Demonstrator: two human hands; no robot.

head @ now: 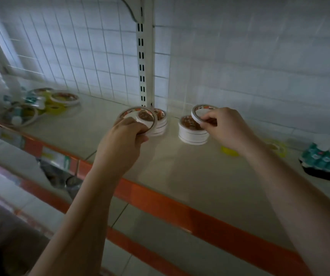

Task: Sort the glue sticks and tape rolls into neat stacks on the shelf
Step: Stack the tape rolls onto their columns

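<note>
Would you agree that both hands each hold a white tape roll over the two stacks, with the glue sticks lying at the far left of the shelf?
Nearly: the head view shows the glue sticks at the shelf's far right, not left. The left hand and right hand do hold rolls.

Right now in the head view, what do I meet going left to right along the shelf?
Loose pile of tape rolls → left hand holding tape rolls → white tape stack → right hand pinching a tape roll over it → yellow tape rolls → teal glue sticks.
</note>
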